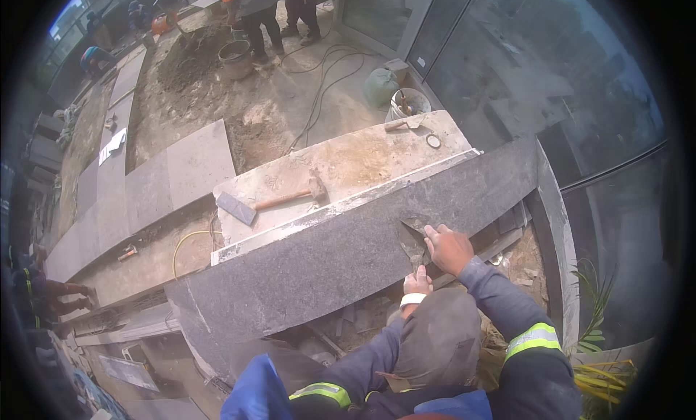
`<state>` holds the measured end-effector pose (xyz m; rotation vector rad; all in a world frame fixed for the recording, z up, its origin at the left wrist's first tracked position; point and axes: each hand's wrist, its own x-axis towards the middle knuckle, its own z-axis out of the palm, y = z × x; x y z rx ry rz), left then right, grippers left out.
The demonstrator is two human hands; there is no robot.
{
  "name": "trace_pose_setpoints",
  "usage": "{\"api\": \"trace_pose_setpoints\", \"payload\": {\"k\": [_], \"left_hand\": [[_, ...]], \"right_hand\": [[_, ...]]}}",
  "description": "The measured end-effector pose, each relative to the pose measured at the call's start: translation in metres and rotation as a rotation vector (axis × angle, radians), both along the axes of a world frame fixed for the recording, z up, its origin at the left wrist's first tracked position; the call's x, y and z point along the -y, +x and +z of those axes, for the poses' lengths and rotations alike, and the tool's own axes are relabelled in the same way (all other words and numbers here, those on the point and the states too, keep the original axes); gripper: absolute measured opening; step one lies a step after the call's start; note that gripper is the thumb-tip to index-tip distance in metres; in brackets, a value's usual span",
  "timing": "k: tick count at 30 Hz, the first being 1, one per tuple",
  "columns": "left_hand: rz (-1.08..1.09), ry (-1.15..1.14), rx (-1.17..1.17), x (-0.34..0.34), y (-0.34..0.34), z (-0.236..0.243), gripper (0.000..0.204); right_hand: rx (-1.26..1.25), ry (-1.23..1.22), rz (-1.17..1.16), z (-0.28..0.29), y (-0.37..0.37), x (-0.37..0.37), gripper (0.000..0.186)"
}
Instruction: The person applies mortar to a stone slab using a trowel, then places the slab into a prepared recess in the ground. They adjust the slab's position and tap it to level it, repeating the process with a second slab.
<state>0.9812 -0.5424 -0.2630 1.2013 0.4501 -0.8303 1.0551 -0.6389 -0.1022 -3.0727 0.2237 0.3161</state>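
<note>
A trowel (412, 240) with a pointed metal blade is above the long dark grey stone slab (304, 264) in front of me. My left hand (417, 283) is closed around its handle, at the slab's near edge. Beside the blade, my right hand (450, 250) has curled fingers with their tips at the blade's edge; whether they pinch anything is hidden. Beyond the slab, on a pale board (348, 165), lie a wooden-handled hammer (317, 191) and a small grey block (235, 208).
A white bucket (413, 101), a green sack (380, 87) and a tape roll (433, 141) are at the far right, by the glass wall (536, 64). Cables (319, 93) cross the ground. Paving slabs (181, 166) lie left. People (261, 17) stand far off; another person's hands (69, 297) show at left.
</note>
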Motion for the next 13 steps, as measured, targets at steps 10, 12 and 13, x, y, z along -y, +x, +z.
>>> {"api": "trace_pose_setpoints", "payload": {"k": [10,12,13], "left_hand": [[0.042,0.054,-0.017,-0.009,0.019,-0.003,0.054],[-0.026,0.048,0.09,-0.021,0.032,-0.027,0.056],[0.018,0.008,0.038,-0.018,0.022,-0.02,0.058]], "right_hand": [[-0.077,0.053,-0.062,-0.003,-0.031,-0.003,0.028],[-0.149,0.082,-0.048,-0.012,-0.051,-0.019,0.034],[-0.148,0.053,-0.052,-0.022,-0.061,-0.012,0.036]]}}
